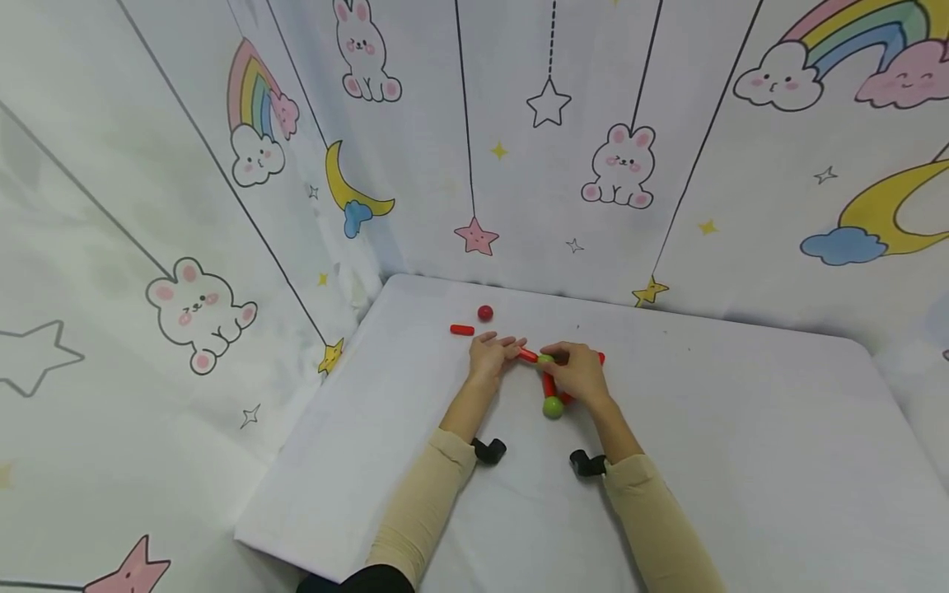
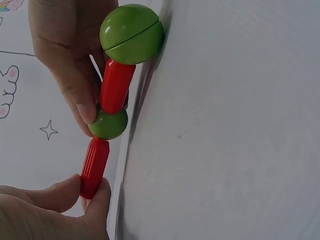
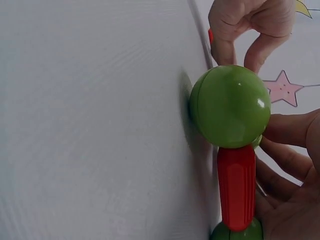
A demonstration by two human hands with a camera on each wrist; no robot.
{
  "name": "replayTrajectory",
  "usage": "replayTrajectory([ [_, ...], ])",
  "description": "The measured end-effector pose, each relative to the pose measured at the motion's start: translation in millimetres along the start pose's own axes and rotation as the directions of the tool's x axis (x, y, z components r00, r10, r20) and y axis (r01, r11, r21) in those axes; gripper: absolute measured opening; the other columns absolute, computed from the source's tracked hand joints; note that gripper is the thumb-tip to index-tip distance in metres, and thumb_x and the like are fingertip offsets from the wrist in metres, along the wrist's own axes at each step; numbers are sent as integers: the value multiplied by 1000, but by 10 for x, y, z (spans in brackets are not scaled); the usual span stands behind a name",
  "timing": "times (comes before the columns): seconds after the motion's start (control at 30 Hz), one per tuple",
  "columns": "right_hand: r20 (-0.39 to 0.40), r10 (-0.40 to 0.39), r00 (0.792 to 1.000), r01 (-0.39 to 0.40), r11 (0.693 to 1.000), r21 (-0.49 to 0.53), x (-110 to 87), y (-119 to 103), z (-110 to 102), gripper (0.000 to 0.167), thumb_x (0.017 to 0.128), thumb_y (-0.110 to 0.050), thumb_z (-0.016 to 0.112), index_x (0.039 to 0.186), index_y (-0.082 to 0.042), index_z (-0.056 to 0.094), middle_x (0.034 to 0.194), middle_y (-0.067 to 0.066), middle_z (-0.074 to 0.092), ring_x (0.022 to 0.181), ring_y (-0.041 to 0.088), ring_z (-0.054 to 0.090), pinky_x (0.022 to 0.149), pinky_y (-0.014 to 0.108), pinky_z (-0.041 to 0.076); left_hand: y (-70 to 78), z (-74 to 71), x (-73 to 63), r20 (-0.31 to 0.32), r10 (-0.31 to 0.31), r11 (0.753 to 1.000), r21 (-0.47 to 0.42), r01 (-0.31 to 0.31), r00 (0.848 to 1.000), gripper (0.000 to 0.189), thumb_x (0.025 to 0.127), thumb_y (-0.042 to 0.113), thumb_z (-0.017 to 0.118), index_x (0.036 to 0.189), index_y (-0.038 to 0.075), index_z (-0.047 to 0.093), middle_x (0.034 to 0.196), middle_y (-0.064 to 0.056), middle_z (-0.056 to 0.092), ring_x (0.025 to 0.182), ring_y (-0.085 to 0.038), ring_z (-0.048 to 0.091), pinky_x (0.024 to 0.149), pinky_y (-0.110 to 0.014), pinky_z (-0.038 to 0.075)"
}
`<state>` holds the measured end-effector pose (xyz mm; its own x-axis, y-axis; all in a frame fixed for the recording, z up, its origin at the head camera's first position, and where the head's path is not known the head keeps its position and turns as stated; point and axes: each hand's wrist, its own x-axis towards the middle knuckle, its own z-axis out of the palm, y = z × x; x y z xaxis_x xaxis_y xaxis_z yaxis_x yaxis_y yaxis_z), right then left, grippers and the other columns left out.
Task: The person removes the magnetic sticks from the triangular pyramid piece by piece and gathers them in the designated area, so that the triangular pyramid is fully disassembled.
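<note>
My left hand (image 1: 492,356) pinches a red ridged rod (image 2: 94,170) between thumb and fingertip. The rod's other end meets a small green ball (image 2: 109,124), which my right hand (image 1: 580,372) pinches. From that ball a second red rod (image 2: 117,87) leads to another green ball (image 2: 131,34), nearest the front in the head view. Seen from the right wrist, this near ball (image 3: 232,107) also joins a red rod (image 3: 237,187) that runs to a further green ball (image 3: 237,232), cut off by the frame. My right hand partly hides the joined pieces in the head view.
Beyond my left hand, a loose red rod (image 1: 462,330) and a red ball (image 1: 485,313) lie on the white table (image 1: 741,428). A patterned cloth backdrop (image 1: 415,165) rises behind the table's far edge and along its left side.
</note>
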<state>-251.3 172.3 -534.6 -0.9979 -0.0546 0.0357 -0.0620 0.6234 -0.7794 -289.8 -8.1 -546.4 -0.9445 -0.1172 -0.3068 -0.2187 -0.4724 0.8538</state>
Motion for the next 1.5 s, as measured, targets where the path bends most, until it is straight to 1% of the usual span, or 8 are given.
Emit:
replayTrajectory([
  [0.2, -43, 35, 998, -37, 997, -65, -18, 76, -75, 24, 92, -15, 77, 115, -10, 79, 102, 9, 78, 99, 28, 69, 92, 48, 52, 198, -218, 105, -98, 119, 993, -8, -120, 988, 63, 93, -17, 64, 149, -10, 37, 129, -31, 64, 114, -33, 72, 91, -29, 60],
  [0.33, -43, 31, 999, -34, 997, -69, -14, 103, -120, 24, 92, -14, 77, 115, -9, 79, 102, 10, 78, 100, 29, 69, 93, 49, 51, 342, -312, 147, -105, 113, 993, -10, -115, 988, 51, 95, -14, 64, 144, -10, 48, 131, -29, 66, 116, -31, 71, 96, -31, 58],
  [0.47, -12, 21, 1000, -21, 998, -60, 1, 86, -133, 25, 93, -16, 76, 117, -8, 78, 105, 12, 77, 102, 30, 69, 94, 49, 52, 411, -382, 186, -134, 123, 992, -12, -126, 983, 39, 93, -15, 64, 131, -8, 60, 123, -25, 71, 112, -30, 73, 96, -32, 58],
  [0.63, -18, 46, 999, -47, 997, -58, 11, 63, -132, 25, 93, -16, 77, 117, -10, 78, 105, 11, 77, 103, 30, 69, 96, 49, 50, 461, -455, 227, -118, 146, 989, -15, -149, 982, 38, 93, -15, 64, 130, -7, 60, 129, -29, 67, 118, -35, 70, 98, -34, 57],
  [0.9, -17, 37, 999, -38, 997, -70, 27, 80, -108, 23, 93, -17, 77, 115, -12, 79, 105, 10, 77, 103, 29, 69, 95, 48, 51, 561, -647, 267, -129, 142, 990, -10, -144, 981, 49, 95, -15, 62, 143, -12, 52, 140, -33, 58, 121, -35, 67, 104, -36, 54],
  [1.1, -16, 20, 1000, -21, 998, -64, 11, 63, -118, 23, 92, -16, 77, 115, -9, 78, 104, 12, 77, 102, 31, 70, 94, 49, 52, 639, -744, 349, -159, 138, 990, 15, -138, 978, 51, 94, -16, 63, 143, -13, 51, 141, -33, 58, 122, -35, 66, 108, -39, 51],
  [1.3, -10, 23, 1000, -24, 998, -58, 9, 59, -120, 23, 93, -15, 77, 115, -9, 78, 104, 12, 78, 102, 31, 70, 94, 49, 53, 642, -809, 407, -191, 108, 994, 26, -105, 976, 53, 90, -19, 64, 142, -13, 53, 139, -31, 56, 118, -34, 66, 106, -38, 53],
  [1.5, -11, 26, 1000, -26, 999, -44, 17, 90, -101, 24, 95, -16, 76, 117, -8, 78, 105, 12, 77, 103, 31, 69, 92, 50, 53, 624, -811, 429, -206, 60, 998, 36, -54, 977, 54, 89, -20, 65, 141, -11, 53, 141, -28, 50, 115, -30, 62, 102, -35, 55],
])
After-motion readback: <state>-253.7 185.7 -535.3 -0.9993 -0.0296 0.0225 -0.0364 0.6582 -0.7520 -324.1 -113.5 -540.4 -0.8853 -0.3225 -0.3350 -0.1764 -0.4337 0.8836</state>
